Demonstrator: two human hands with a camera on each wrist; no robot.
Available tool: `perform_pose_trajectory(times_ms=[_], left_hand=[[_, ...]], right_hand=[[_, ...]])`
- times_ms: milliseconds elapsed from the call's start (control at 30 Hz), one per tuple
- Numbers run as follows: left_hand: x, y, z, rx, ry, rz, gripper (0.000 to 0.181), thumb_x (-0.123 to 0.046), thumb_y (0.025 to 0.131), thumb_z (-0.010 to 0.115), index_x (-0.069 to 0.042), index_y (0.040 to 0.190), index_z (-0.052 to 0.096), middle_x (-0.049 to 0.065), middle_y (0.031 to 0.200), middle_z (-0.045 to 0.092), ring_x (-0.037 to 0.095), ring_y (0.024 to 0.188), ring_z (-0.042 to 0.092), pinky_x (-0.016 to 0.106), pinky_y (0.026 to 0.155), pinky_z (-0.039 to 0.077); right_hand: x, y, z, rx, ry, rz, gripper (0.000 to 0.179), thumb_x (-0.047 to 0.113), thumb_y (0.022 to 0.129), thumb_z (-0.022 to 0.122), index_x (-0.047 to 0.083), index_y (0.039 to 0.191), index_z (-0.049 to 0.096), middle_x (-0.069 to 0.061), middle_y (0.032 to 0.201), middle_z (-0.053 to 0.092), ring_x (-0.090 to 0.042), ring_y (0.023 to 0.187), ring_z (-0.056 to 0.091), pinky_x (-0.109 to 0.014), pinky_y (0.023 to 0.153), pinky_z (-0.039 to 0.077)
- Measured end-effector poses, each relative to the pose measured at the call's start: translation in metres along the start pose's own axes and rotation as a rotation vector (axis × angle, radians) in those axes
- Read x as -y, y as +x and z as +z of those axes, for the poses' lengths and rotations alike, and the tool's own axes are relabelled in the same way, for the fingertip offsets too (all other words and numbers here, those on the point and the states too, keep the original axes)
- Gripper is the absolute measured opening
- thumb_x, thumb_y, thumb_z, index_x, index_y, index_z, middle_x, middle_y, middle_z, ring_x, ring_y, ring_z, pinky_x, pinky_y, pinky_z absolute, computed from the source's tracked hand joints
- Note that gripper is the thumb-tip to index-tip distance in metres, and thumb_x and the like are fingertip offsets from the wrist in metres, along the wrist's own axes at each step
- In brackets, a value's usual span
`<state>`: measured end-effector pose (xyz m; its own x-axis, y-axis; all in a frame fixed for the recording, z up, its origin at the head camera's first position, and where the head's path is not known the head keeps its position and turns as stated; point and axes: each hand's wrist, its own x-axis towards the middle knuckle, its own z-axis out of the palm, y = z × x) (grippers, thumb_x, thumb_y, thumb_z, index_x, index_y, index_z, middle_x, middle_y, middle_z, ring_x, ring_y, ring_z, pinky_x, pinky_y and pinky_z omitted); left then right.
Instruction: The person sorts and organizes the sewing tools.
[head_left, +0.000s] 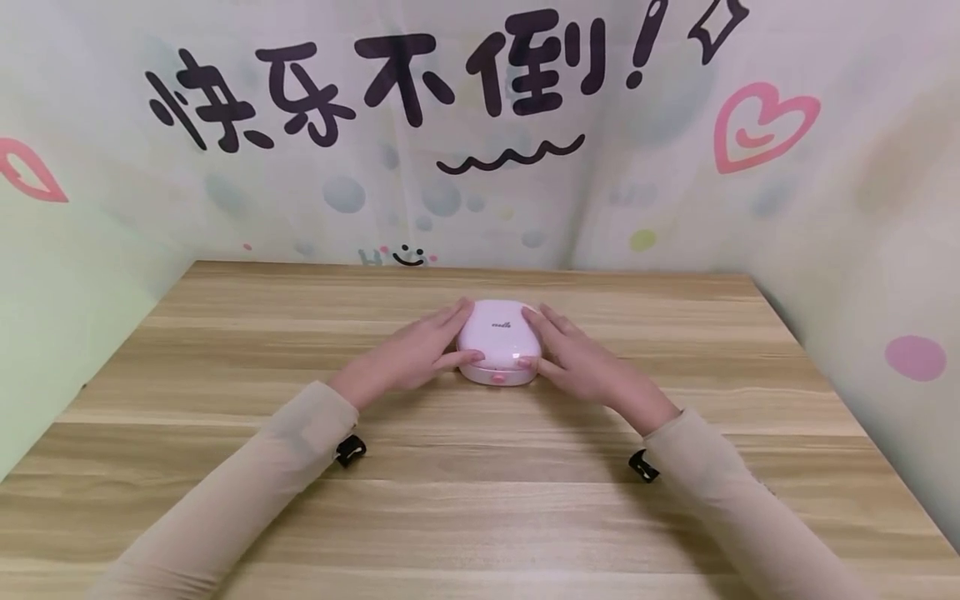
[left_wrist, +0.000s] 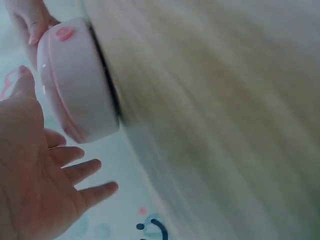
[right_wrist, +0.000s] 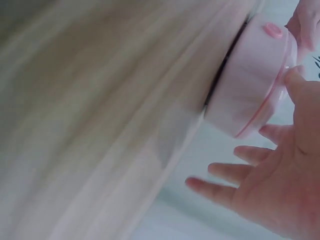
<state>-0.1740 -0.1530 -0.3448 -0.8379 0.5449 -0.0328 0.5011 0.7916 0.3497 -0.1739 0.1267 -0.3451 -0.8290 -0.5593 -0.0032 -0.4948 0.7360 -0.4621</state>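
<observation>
A rounded pale pink case (head_left: 498, 333) stands on the wooden table, its lid down. Dark lettering marks the top, and a pink button (left_wrist: 64, 33) sits on its front. At the case's left side is my left hand (head_left: 416, 346), fingers fairly straight and spread, thumb over the lid's front edge. My right hand (head_left: 581, 358) mirrors it on the right side, also with extended fingers and the thumb near the lid's front. In the right wrist view, a pink seam (right_wrist: 261, 112) runs between lid and base. Whether every fingertip touches the case, I cannot tell.
The wood-grain table (head_left: 480, 517) reaches back to a printed cloth (head_left: 375, 183) with large dark characters and a pink heart. Black clips (head_left: 350, 451) hang at both sleeve cuffs. Pale walls stand at the left and right.
</observation>
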Motion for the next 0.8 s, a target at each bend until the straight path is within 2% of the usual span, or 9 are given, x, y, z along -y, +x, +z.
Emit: perform_pose_trajectory(times_ms=[167, 333, 533, 800], left_hand=[[-0.006, -0.001, -0.003, -0.011, 0.102, -0.044, 0.092, -0.061, 0.106, 0.050, -0.005, 0.169, 0.012, 0.015, 0.176, 0.014, 0.042, 0.161, 0.019, 0.067, 0.129, 0.020], [-0.009, -0.002, -0.005, -0.028, 0.165, -0.063, 0.093, -0.065, 0.104, 0.051, -0.010, 0.170, 0.015, 0.013, 0.177, 0.014, 0.044, 0.161, 0.015, 0.075, 0.125, 0.017], [-0.008, -0.003, -0.008, -0.033, 0.162, -0.066, 0.093, -0.066, 0.102, 0.054, -0.016, 0.171, 0.017, 0.010, 0.178, 0.011, 0.046, 0.162, 0.009, 0.080, 0.123, 0.014], [0.001, -0.003, -0.021, -0.010, 0.166, -0.070, 0.094, -0.071, 0.100, 0.052, -0.025, 0.172, 0.011, 0.006, 0.179, 0.000, 0.048, 0.161, 0.004, 0.082, 0.122, 0.009]], right_hand=[[0.007, -0.004, -0.002, 0.011, -0.094, 0.100, 0.076, 0.050, 0.108, 0.055, 0.019, 0.170, 0.022, -0.025, 0.174, 0.014, -0.062, 0.153, 0.017, -0.085, 0.116, 0.023], [0.012, -0.006, -0.004, 0.012, -0.124, 0.171, 0.077, 0.058, 0.108, 0.049, 0.027, 0.171, 0.019, -0.022, 0.176, 0.009, -0.061, 0.155, 0.010, -0.088, 0.115, 0.016], [0.015, -0.008, -0.008, 0.020, -0.139, 0.205, 0.080, 0.063, 0.106, 0.049, 0.030, 0.171, 0.016, -0.022, 0.176, 0.002, -0.060, 0.156, 0.002, -0.089, 0.115, 0.011], [0.013, -0.005, -0.017, 0.010, -0.170, 0.212, 0.087, 0.069, 0.103, 0.049, 0.032, 0.171, 0.010, -0.020, 0.176, -0.009, -0.060, 0.157, -0.005, -0.090, 0.114, 0.008]])
